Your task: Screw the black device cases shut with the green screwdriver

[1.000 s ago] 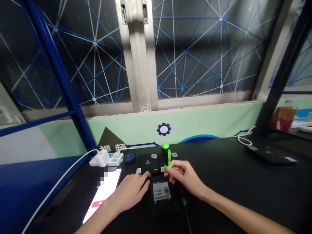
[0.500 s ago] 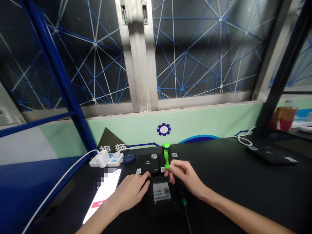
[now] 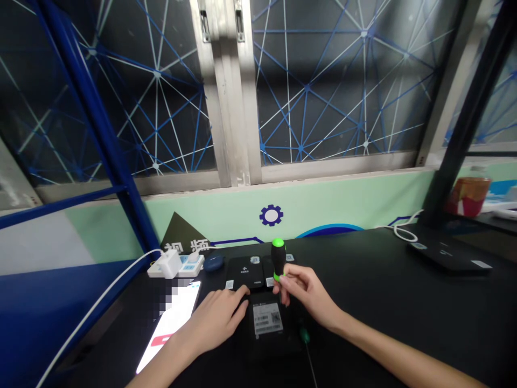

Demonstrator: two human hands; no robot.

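Observation:
A black box with a white printed label (image 3: 268, 319) lies flat on the dark table in front of me. My left hand (image 3: 221, 317) rests at its upper left corner, thumb and forefinger apart and touching the box's edge. In my right hand (image 3: 302, 291), a screwdriver with a black and green handle (image 3: 278, 258) stands upright over the box's far right part. My fingertips pinch it just below the handle; its tip is hidden by my fingers. To the right of the box lies a second screwdriver with a dark green handle (image 3: 304, 334), its shaft pointing towards me.
Two more black boxes (image 3: 245, 272) lie just behind. On the left are a lit phone (image 3: 173, 323), a power strip (image 3: 191, 265) with a white charger (image 3: 169, 263) and a dark blue case (image 3: 213, 263). Another black device (image 3: 448, 256) and a white cable (image 3: 405, 233) lie far right.
The upright screwdriver has turned about its axis: its bright green stripe faced me before and the black side shows now. My left hand stays in place.

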